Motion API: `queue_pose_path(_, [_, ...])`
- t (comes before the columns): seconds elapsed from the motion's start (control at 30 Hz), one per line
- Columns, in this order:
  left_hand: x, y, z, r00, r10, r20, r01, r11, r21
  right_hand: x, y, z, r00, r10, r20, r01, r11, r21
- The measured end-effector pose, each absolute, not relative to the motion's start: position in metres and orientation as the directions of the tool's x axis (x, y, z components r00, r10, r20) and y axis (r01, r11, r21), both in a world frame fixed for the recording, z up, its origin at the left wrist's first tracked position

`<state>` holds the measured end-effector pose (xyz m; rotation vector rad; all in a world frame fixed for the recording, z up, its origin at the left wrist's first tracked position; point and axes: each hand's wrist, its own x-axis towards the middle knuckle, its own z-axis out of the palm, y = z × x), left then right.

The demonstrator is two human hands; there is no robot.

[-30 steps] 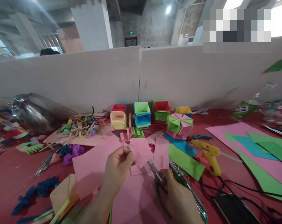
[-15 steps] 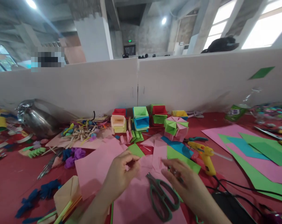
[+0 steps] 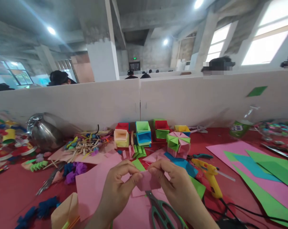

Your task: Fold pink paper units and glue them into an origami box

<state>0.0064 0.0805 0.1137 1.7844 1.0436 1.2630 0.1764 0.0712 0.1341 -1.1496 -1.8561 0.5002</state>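
Observation:
My left hand [image 3: 119, 187] and my right hand [image 3: 176, 184] meet over the red table [image 3: 12, 190]. Both pinch a small pink paper piece [image 3: 147, 182] between thumbs and fingertips, left hand on its left edge, right hand on its right edge. Green-handled scissors [image 3: 163, 211] lie on a large pink sheet [image 3: 98, 181] just below the hands, with no hand on them.
Folded paper boxes [image 3: 144, 132] and a pink-green folded paper form [image 3: 178, 143] stand behind the hands. A yellow glue gun [image 3: 209, 173] lies right, its cable trailing forward. Pink, green and blue sheets [image 3: 258, 162] lie far right. A metal kettle [image 3: 42, 132], sticks and paper scraps sit left. A white partition [image 3: 139, 98] backs the table.
My right hand let go of the scissors, which now lie on the pink sheet, and came up to grip the pink piece together with my left hand. The camera tilted upward.

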Motion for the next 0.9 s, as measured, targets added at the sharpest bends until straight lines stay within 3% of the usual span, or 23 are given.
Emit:
queue_pose_path(0.13, [0.012,0.087,0.117,0.262,0.874,0.409,0.269,-0.473,0.839,0.186,0.073,0.133,-0.244,0.885,0.396,0.472,0.465,-0.748])
queue_pose_path(0.2, [0.017,0.087,0.113,0.104,0.887,0.45,0.31,-0.459,0.833,0.188,0.074,0.129,-0.136,0.86,0.492,0.491,0.49,-0.72])
queue_pose_path(0.3, [0.025,0.079,0.106,-0.076,0.886,0.458,0.267,-0.425,0.865,0.187,0.074,0.123,0.022,0.702,0.711,0.519,0.6,-0.609])
queue_pose_path(0.47, [0.033,0.069,0.101,0.148,0.919,0.364,0.032,-0.373,0.927,0.177,0.072,0.116,-0.156,0.499,0.852,0.472,0.796,-0.38])
queue_pose_path(0.53, [0.031,0.07,0.103,0.141,0.917,0.373,0.035,-0.381,0.924,0.172,0.07,0.115,-0.189,0.515,0.836,0.426,0.81,-0.403])
queue_pose_path(0.7, [0.02,0.074,0.108,0.224,0.872,0.436,0.098,-0.465,0.88,0.172,0.065,0.119,-0.221,0.66,0.718,0.273,0.749,-0.604])
queue_pose_path(0.9, [0.009,0.071,0.111,0.356,0.755,0.55,0.324,-0.652,0.685,0.18,0.064,0.126,-0.227,0.765,0.602,0.338,0.642,-0.688])
